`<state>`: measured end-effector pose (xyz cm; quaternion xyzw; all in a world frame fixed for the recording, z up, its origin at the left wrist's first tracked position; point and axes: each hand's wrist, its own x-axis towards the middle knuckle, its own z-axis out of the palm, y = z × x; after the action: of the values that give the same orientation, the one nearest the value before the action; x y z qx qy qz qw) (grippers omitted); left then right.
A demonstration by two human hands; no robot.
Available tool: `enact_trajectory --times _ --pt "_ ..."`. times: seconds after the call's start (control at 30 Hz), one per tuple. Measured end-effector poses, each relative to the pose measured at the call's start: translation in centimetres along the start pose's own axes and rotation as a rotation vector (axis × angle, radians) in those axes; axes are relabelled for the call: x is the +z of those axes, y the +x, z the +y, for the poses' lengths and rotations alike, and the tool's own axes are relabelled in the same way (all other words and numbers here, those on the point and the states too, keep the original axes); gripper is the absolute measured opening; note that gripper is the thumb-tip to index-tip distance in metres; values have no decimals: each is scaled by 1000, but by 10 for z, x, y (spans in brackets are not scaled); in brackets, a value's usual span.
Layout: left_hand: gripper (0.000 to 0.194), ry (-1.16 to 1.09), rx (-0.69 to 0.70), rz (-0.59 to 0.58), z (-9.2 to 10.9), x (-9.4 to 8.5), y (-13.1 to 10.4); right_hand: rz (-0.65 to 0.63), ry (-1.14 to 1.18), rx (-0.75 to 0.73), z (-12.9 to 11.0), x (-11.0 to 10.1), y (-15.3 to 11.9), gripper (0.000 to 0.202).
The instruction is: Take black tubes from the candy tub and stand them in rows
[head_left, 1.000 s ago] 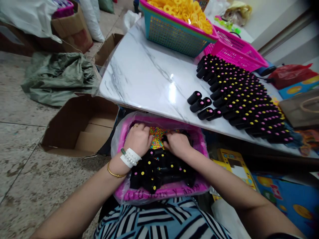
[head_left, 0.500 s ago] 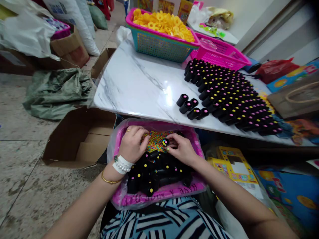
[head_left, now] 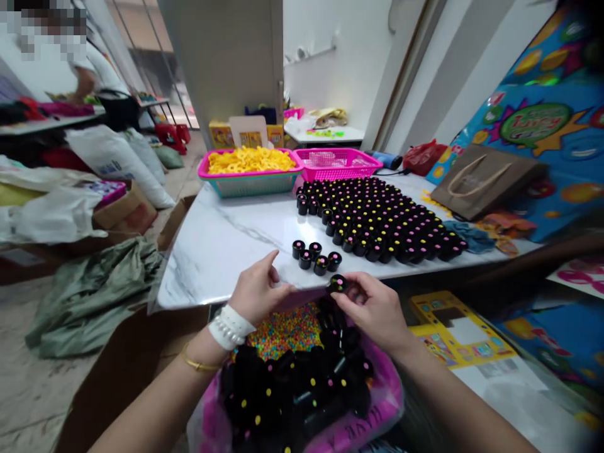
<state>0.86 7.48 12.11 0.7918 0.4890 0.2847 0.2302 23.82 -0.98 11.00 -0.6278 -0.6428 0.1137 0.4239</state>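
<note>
My right hand (head_left: 375, 308) pinches a small black cup (head_left: 336, 284) between thumb and fingers, just over the table's front edge. A pink dot shows at the cup's mouth. My left hand (head_left: 259, 283) hangs over the basket with thumb and forefinger apart, and nothing shows between them. Below both hands sits a pink basket (head_left: 384, 409) lined with clear plastic. Many-coloured beads (head_left: 285, 330) fill its far side, and a heap of black cups (head_left: 283, 384) lies nearer me. Several loose black cups (head_left: 321, 265) stand on the white table (head_left: 226, 251) beyond my hands.
Rows of black cups (head_left: 377, 220) cover the table's right part. A teal and pink basket (head_left: 257, 184) of yellow rings stands behind, beside a pink basket (head_left: 337, 165). An open cardboard box (head_left: 113, 377) is on the left floor. A person (head_left: 106, 75) stands far left.
My right hand has lifted the black cup from above the beads up to the table edge. My left hand has risen and opened from the beads. The camera has tilted up.
</note>
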Motion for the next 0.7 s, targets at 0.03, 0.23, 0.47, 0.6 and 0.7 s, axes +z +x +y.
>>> enact_trajectory --times 0.03,0.23,0.47,0.6,0.7 --pt "78 0 -24 -41 -2 3 10 17 -28 -3 4 -1 3 15" --pt "112 76 -52 -148 0 13 50 19 -49 -22 27 11 24 35" --pt "98 103 20 -209 14 28 77 -78 -19 -31 17 29 57 24" --pt "80 162 10 -175 9 30 96 -76 -18 68 12 40 77 17" --pt "76 218 34 -170 1 26 115 -95 1 135 10 48 91 18"
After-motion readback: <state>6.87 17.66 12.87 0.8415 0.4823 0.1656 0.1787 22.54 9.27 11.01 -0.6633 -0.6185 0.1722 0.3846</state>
